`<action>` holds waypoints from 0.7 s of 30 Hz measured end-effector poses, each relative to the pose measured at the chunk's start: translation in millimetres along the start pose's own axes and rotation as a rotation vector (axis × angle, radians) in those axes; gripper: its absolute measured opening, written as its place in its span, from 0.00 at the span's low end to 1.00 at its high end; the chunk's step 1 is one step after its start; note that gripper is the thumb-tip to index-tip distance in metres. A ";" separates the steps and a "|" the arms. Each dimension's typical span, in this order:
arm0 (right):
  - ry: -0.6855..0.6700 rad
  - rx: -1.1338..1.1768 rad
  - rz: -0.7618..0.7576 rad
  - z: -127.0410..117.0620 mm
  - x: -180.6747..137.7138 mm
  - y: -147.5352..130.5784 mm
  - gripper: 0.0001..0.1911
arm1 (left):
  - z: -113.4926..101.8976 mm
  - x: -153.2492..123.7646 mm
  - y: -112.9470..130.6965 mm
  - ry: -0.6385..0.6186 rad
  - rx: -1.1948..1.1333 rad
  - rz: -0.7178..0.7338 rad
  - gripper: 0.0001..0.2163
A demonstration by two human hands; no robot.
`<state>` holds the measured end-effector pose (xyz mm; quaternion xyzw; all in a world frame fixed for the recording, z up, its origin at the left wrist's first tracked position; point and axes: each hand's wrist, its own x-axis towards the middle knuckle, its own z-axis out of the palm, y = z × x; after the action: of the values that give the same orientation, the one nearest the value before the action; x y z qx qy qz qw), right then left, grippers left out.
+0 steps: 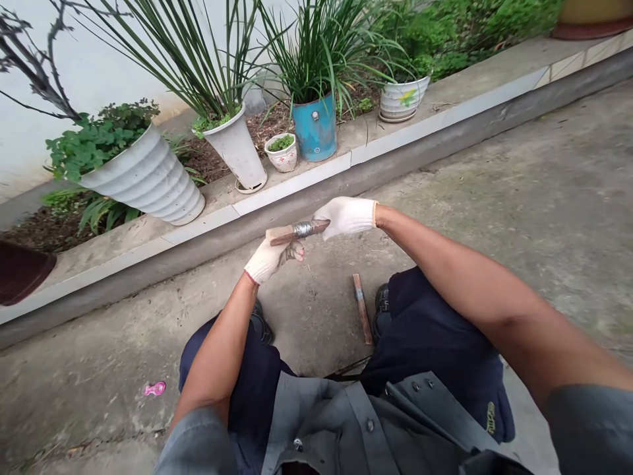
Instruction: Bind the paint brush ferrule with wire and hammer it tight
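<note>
A concrete yard (519, 198) is stretching out in front of the person, and a raised concrete curb (277, 191) with a pale tiled edge is running along it, holding back a soil bed (44, 231) below a white wall (84, 59). Pots are standing along the bed: a ribbed white planter (148, 178) tilting sideways, a tall white pot (237, 152), a blue painted tin (315, 128) full of long-bladed plants, and a small flowered cup (281, 155).

The person is leaning over the ground in dark shorts (435, 336) and a grey shirt (346, 422), wearing white knit gloves (353, 216). The left hand (267, 258) is clenching the near end of a short wooden stick (284, 234) bound with silver tape (305, 229), and the right hand (343, 218) is grasping its far tip, so the stick is being held in the air between them. A second taped stick (362, 309) is lying on the concrete well below, and a small pink scrap (155, 388) is lying off to the left.
</note>
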<state>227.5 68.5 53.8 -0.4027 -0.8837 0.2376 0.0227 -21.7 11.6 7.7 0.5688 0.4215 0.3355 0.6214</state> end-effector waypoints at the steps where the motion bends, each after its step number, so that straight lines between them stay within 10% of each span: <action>1: 0.024 0.022 0.007 0.8 2.1 -0.8 0.12 | 0.6 2.6 -5.7 0.009 -0.085 0.005 0.23; 6: 0.078 0.032 0.104 5.0 13.1 -3.2 0.12 | -4.1 4.1 -14.5 0.113 -0.116 0.020 0.20; 12: 0.083 0.093 0.214 3.5 15.8 -11.3 0.12 | -6.0 -3.7 3.3 0.293 0.397 -0.056 0.15; 21: 0.107 -0.129 0.214 9.8 25.6 -19.6 0.19 | 16.7 -8.0 2.1 0.186 0.489 -0.113 0.15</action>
<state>194.2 72.0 49.8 -0.5075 -0.8465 0.1597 0.0182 -9.8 -2.4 10.9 0.6444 0.5763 0.2395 0.4418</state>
